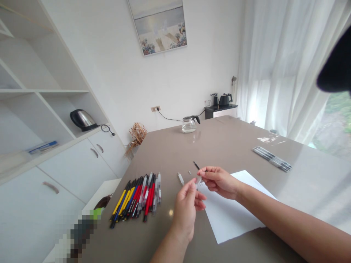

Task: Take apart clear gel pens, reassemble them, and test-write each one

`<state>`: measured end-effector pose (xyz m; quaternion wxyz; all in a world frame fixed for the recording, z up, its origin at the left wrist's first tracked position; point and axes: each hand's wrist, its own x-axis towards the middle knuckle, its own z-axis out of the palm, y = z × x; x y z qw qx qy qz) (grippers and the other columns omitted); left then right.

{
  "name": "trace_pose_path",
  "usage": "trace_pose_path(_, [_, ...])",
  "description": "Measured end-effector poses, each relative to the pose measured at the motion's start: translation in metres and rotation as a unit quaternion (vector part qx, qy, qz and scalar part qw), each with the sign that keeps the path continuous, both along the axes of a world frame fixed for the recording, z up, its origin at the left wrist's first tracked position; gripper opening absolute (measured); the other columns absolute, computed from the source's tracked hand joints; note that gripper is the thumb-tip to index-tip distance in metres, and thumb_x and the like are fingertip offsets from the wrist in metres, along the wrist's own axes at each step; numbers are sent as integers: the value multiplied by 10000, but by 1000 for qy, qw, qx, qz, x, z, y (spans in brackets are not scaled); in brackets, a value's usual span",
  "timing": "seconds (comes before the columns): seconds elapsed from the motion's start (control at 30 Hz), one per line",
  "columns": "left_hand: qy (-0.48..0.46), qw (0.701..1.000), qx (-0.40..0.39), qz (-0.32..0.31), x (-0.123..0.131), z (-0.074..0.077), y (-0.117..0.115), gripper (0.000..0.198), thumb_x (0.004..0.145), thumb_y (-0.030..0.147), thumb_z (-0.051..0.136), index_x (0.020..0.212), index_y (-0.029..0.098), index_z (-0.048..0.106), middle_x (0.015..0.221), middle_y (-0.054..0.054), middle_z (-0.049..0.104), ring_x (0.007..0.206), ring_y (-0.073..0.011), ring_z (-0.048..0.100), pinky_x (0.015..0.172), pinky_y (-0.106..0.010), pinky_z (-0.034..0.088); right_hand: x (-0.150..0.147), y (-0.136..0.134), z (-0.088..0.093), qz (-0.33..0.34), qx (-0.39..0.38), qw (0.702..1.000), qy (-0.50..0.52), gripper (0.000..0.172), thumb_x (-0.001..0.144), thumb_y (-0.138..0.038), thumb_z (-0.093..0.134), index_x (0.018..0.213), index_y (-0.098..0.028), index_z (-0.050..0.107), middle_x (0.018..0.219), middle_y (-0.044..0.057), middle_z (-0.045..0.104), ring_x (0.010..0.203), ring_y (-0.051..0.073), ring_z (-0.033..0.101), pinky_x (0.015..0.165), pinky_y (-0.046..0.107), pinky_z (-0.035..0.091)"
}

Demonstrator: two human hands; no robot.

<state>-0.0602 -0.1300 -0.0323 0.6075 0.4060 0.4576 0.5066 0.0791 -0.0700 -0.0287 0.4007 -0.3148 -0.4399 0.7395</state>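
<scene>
My left hand [188, 210] pinches a small clear pen part [199, 179], likely a piece of barrel, between thumb and forefinger; its other fingers are loosely curled. Just beyond it, my right hand [219, 180] is closed at the fingertips on a thin dark pen refill [196, 165], whose end points up and away to the left. The fingertips of both hands nearly meet, partly hiding both pieces. On the table near them lie a clear-white pen barrel part [181, 178] and a tiny metallic piece [189, 172]. A white sheet of paper [233, 215] lies beneath my right forearm.
To the left is a row of many pens [137, 197], yellow, blue, red and clear. Several clear pens [272, 159] lie together at the right. A glass pot [189, 125] stands at the back of the brown table [164, 149], with paper scraps [267, 139] farther right.
</scene>
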Motion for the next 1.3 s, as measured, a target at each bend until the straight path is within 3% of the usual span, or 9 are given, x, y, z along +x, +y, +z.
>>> trace_pose_path(0.1, [20, 999, -18, -43, 1, -2, -1, 490, 704, 510, 468, 1027, 143, 505, 664, -24, 559, 499, -81, 485, 510, -217, 363, 2, 0, 4, 5, 12, 1000, -15, 197, 656, -284, 601, 791, -152, 544, 487, -80, 279, 411, 26, 175, 404, 205, 100])
trace_pose_path(0.17, [31, 997, -23, -65, 2, -3, -2, 473, 702, 521, 458, 977, 140, 516, 674, -25, 553, 505, -80, 489, 515, -214, 361, 2, -1, 5, 9, 19, 1000, -14, 217, 672, -315, 581, 808, -147, 553, 509, -69, 312, 412, 26, 187, 402, 206, 114])
trace_pose_path(0.5, [67, 991, -13, -118, 1, -2, -4, 342, 742, 481, 420, 886, 175, 467, 776, -50, 559, 632, -118, 536, 593, -242, 386, 0, -1, 0, -17, 113, 991, -67, 283, 705, -395, 548, 758, -119, 587, 500, -33, 405, 479, 69, 373, 491, 232, 294])
trace_pose_path(0.77, [93, 986, 25, -134, 1, -1, -6, 260, 762, 361, 442, 954, 186, 455, 823, -55, 560, 693, -132, 536, 637, -265, 390, -1, -1, -1, -9, 75, 997, 15, 186, 642, -294, 636, 696, -150, 531, 556, -32, 469, 469, 65, 416, 488, 240, 350])
trace_pose_path(1.1, [114, 985, 18, -132, 2, -3, -5, 253, 763, 328, 442, 967, 178, 445, 867, -68, 565, 733, -142, 540, 658, -276, 391, 1, -2, 4, -22, 93, 995, -9, 181, 684, -296, 600, 779, -141, 602, 646, -4, 515, 497, 55, 419, 466, 210, 296])
trace_pose_path(1.3, [120, 984, 13, -134, 1, -3, -5, 253, 768, 323, 433, 973, 173, 433, 869, -67, 559, 730, -138, 538, 646, -268, 393, 1, -2, 4, -29, 103, 993, 43, 133, 730, -263, 556, 796, -154, 592, 689, 1, 522, 536, 58, 443, 524, 224, 331])
